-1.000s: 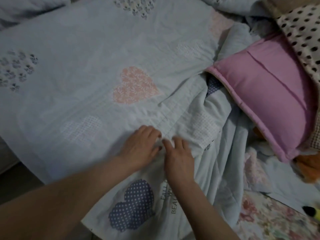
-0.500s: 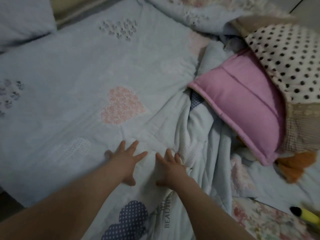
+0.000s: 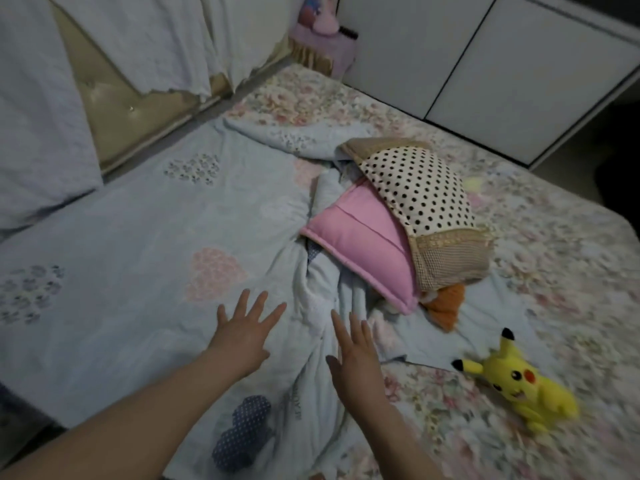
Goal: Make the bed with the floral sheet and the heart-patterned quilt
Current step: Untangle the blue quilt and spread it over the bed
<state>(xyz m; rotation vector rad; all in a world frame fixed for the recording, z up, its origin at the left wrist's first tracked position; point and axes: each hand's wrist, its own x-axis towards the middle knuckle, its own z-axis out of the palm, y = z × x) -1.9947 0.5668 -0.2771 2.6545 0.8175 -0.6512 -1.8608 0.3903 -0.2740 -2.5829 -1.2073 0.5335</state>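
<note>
pale blue heart-patterned quilt [image 3: 138,244], pink pillow [image 3: 363,251], yellow plush toy [image 3: 526,386].

Home bedroom. A bed fills the view, with a floral sheet [image 3: 485,188] over the mattress. A pale blue heart quilt [image 3: 138,254] is spread on the left half and bunched mid-bed. Tufted beige headboard [image 3: 114,98] at top left, pale cloth [image 3: 156,39] draped over it. Pink cushion [image 3: 363,244] and dotted pillow [image 3: 415,188] piled mid-bed. Yellow plush [image 3: 519,382] lies on the sheet at right. Purple toy [image 3: 322,29] in the far corner. White cabinet doors [image 3: 485,64] run along the far side. Light is dim.
</note>
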